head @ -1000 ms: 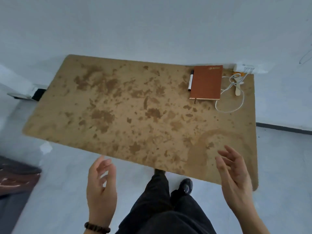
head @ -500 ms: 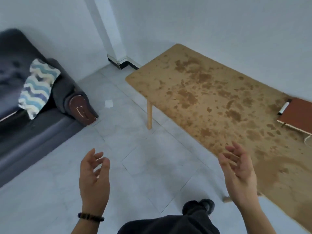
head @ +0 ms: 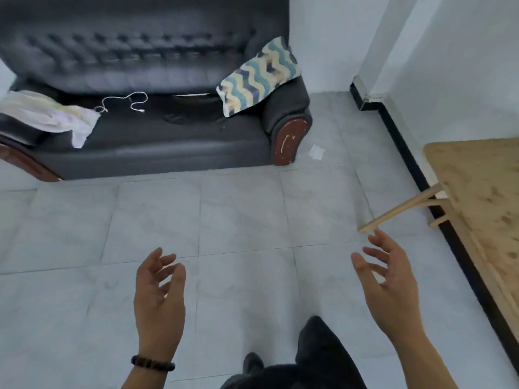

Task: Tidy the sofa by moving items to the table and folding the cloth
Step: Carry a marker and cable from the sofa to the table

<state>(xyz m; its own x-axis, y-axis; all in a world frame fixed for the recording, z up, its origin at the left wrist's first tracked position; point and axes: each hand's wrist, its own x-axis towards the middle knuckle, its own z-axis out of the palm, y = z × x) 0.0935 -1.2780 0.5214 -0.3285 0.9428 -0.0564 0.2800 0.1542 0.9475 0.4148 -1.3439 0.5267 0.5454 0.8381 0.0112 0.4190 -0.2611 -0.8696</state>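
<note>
A dark tufted sofa (head: 157,147) fills the upper left. On its seat at the left lies a crumpled pale cloth (head: 53,116). A white cable (head: 123,102) curls on the seat near the middle, with a dark flat item (head: 191,106) beside it. A wavy blue-and-cream cushion (head: 258,77) leans on the right armrest. The wooden table (head: 488,203) shows at the right edge. My left hand (head: 158,299) and my right hand (head: 393,287) hover over the floor, both empty with fingers apart, well short of the sofa.
Grey floor tiles lie between me and the sofa. A scrap of white paper (head: 316,151) rests on the floor by the sofa's right armrest. A black skirting (head: 421,178) runs along the white wall behind the table. My dark trouser leg and shoe (head: 280,369) show at the bottom.
The view has swung left from the table to face the sofa. The notebook, pen and charger on the table have left the frame. Both hands stay empty and open.
</note>
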